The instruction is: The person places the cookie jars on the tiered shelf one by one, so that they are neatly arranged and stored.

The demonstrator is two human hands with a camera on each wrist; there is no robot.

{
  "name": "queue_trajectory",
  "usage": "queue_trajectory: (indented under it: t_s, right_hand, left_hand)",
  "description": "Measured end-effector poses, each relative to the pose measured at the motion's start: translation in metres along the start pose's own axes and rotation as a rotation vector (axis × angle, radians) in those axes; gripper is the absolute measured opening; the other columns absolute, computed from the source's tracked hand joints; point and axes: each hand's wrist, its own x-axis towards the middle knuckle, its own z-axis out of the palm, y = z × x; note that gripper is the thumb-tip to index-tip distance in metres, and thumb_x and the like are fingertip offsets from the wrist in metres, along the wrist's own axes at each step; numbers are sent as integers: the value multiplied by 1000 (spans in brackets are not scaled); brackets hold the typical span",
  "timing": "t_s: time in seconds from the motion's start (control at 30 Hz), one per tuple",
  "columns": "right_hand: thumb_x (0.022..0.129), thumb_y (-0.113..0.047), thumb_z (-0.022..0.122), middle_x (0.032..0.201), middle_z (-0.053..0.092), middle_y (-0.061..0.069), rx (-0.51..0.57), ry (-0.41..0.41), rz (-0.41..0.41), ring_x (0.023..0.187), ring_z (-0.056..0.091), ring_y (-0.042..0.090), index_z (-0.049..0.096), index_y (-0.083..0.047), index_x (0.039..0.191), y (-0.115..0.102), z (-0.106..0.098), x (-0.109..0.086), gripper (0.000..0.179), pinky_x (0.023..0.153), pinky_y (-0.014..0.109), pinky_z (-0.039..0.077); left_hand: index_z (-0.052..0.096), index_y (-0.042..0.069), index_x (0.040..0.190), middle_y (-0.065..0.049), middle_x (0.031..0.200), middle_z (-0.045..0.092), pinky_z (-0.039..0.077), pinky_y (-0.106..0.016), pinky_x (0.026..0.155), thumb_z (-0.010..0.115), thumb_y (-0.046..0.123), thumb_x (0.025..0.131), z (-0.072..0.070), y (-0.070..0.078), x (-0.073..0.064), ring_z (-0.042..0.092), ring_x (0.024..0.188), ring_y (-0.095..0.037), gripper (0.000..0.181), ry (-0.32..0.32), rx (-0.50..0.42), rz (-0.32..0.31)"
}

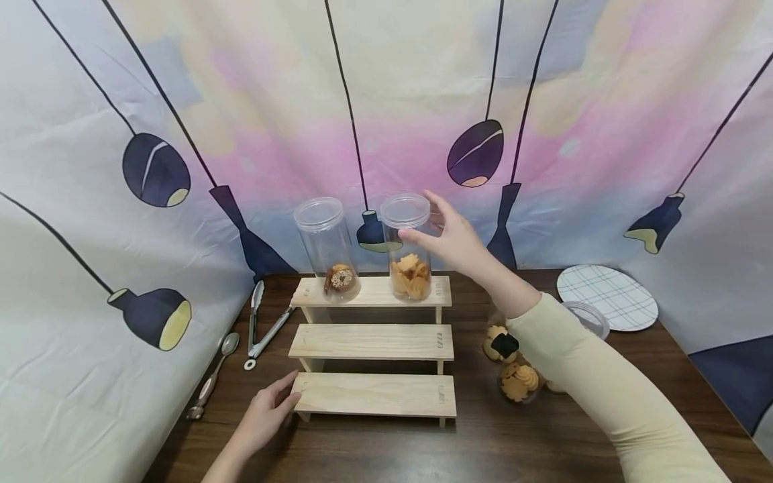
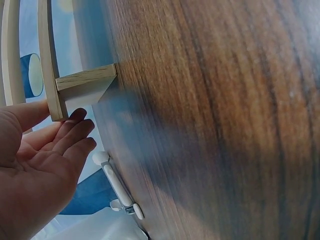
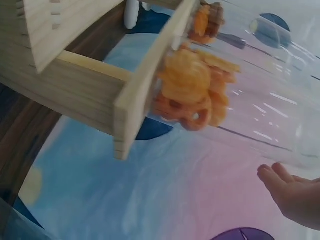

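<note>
A three-step wooden rack (image 1: 371,341) stands on the table. My left hand (image 1: 263,417) holds the left end of its lowest step; in the left wrist view the thumb is on one side of the plank (image 2: 48,60) and the fingers on the other. On the top step stand two clear lidded jars. The left jar (image 1: 329,248) has ring-shaped cookies in its bottom, the right jar (image 1: 408,245) golden cookies (image 3: 187,90). My right hand (image 1: 455,241) is at the right jar's upper part, thumb and fingers spread. Its fingertips look slightly apart from the jar in the right wrist view.
Metal tongs (image 1: 266,335) and a spoon (image 1: 214,376) lie left of the rack. On the right, partly behind my right sleeve (image 1: 604,382), are more cookie jars (image 1: 518,384) and a round checked mat (image 1: 610,295). A printed cloth (image 1: 272,114) hangs behind the table.
</note>
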Motion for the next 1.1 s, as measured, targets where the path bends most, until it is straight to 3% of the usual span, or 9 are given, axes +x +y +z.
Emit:
queue_trajectory:
  t_s: [0.23,0.57,0.9,1.1]
  right_hand:
    - [83,-53,70,152,34,4,55,-44,17,135,34,14,19,-18,155,-14,-22,-6,95,109,31,27]
    - [90,-42,67,153,29,0,112,11,-39,138,29,14,23,-19,153,-19,-49,-25,81,110,34,26]
    - [97,-32,58,151,34,-1,68,52,-128,138,30,15,26,-19,153,-30,-81,-54,65,112,33,23]
    - [100,-29,55,151,35,-2,18,90,-98,137,30,13,29,-25,152,-25,-98,-85,59,109,28,27]
  left_hand:
    - [45,-12,136,-28,133,50,45,-43,95,58,12,98,0,0,0,52,120,-35,47,1,18,-10]
    - [45,-12,136,-28,133,50,46,-42,93,57,12,98,0,-2,2,53,119,-35,47,-1,17,-2]
    - [44,-13,136,-29,132,51,47,-42,92,57,9,97,1,0,3,53,118,-35,46,4,11,8]
    - [46,-12,136,-28,132,52,47,-41,92,59,10,97,0,2,1,54,118,-34,46,9,3,1]
